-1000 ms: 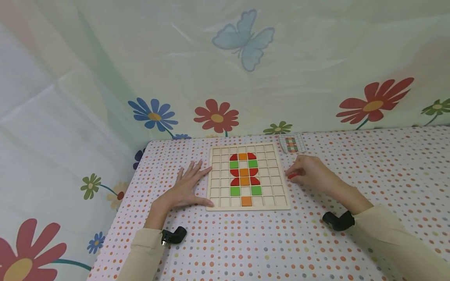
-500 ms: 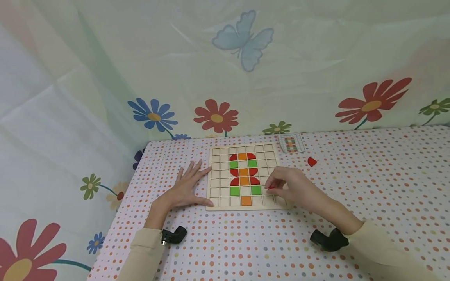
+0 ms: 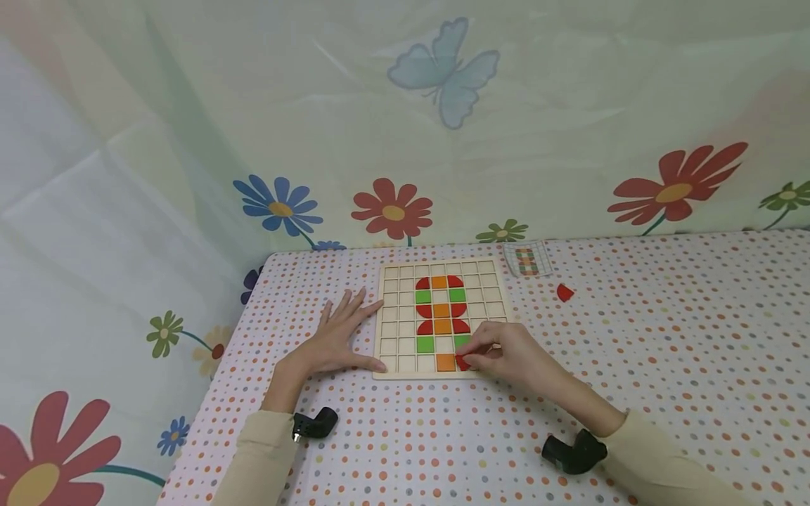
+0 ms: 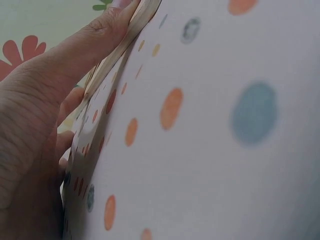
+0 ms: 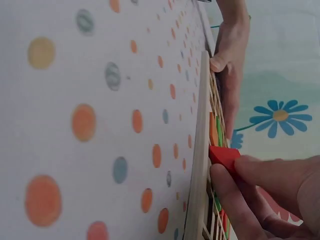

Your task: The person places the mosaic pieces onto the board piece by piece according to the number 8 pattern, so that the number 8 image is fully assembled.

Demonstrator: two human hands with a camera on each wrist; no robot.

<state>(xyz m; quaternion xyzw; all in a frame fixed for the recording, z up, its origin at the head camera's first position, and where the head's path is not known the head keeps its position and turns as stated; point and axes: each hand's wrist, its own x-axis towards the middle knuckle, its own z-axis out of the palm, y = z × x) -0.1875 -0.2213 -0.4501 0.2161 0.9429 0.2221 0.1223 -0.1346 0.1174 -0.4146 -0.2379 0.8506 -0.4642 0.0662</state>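
Note:
A wooden grid board lies on the table, holding orange and green squares and red quarter-round tiles in its middle columns. My right hand pinches a red quarter-round tile between thumb and fingers. In the right wrist view this tile is tilted at the board's near edge, beside the bottom orange square. My left hand is spread with straight fingers, thumb on the board's near left corner and a fingertip at its left edge. The left wrist view shows that thumb on the wooden rim.
One loose red quarter-round tile lies on the table right of the board. Behind it is a small pattern card with a printed grid. The dotted tablecloth covers the table, and a flowered curtain hangs behind.
My right hand has moved left and nearer from beside the board, bringing the red tile to the bottom row. Its move uncovered the loose red tile. My left hand stays in place.

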